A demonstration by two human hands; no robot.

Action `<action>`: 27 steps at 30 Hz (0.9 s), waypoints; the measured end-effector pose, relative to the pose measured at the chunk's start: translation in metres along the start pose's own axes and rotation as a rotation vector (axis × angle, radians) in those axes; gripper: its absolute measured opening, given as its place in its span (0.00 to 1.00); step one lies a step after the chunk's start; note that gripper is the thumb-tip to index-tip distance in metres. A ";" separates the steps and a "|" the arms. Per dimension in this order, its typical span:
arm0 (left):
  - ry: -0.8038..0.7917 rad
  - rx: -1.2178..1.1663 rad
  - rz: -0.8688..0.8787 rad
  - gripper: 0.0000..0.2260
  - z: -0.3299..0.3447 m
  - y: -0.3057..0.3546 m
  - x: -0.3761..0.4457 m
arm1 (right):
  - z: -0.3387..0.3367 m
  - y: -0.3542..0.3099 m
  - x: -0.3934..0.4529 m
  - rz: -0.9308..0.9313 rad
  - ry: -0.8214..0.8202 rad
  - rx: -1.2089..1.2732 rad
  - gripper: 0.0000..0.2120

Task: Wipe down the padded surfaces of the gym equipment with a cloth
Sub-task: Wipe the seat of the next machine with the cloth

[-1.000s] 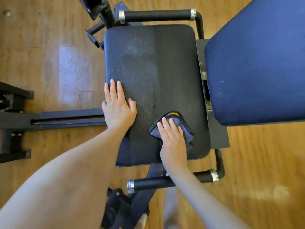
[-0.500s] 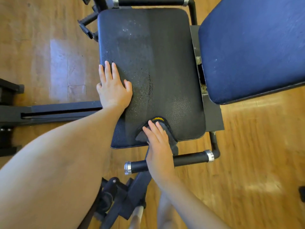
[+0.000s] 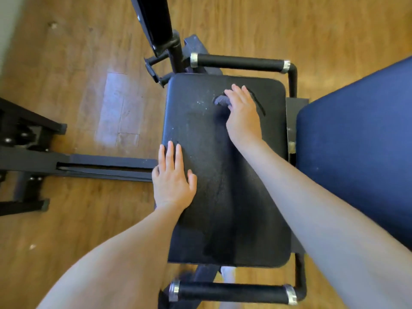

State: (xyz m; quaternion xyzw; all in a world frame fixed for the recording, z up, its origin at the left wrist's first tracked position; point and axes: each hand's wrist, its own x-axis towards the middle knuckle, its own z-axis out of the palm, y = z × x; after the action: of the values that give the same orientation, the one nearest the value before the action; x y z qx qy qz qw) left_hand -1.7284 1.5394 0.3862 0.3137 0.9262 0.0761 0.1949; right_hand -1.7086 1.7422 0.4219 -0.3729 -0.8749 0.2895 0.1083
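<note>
Head view: we press our right hand (image 3: 242, 114), fingers straight, onto the grey cloth (image 3: 220, 101) near the far end of the black seat pad (image 3: 225, 208). Our left hand (image 3: 172, 177) lies flat, fingers spread, on the pad's left edge. Just right of the pad sits a blue backrest (image 3: 356, 152).

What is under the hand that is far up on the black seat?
Under the right hand is a grey cloth, pressed onto the black seat pad. Only its bunched left edge shows; the rest is covered by the hand.
</note>
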 end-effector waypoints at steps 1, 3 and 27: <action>-0.005 0.005 -0.002 0.29 0.000 0.000 0.001 | -0.001 0.001 0.022 -0.029 -0.031 -0.034 0.21; -0.010 0.007 -0.010 0.31 0.000 -0.001 0.002 | -0.002 0.003 0.060 -0.042 -0.116 -0.098 0.19; 0.035 0.015 -0.009 0.29 0.002 0.000 0.000 | 0.047 0.010 -0.145 -0.086 0.006 -0.246 0.26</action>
State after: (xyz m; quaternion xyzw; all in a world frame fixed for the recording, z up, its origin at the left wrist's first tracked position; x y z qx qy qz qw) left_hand -1.7275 1.5396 0.3842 0.3095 0.9314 0.0739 0.1766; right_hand -1.6204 1.6245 0.3819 -0.3465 -0.9186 0.1742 0.0764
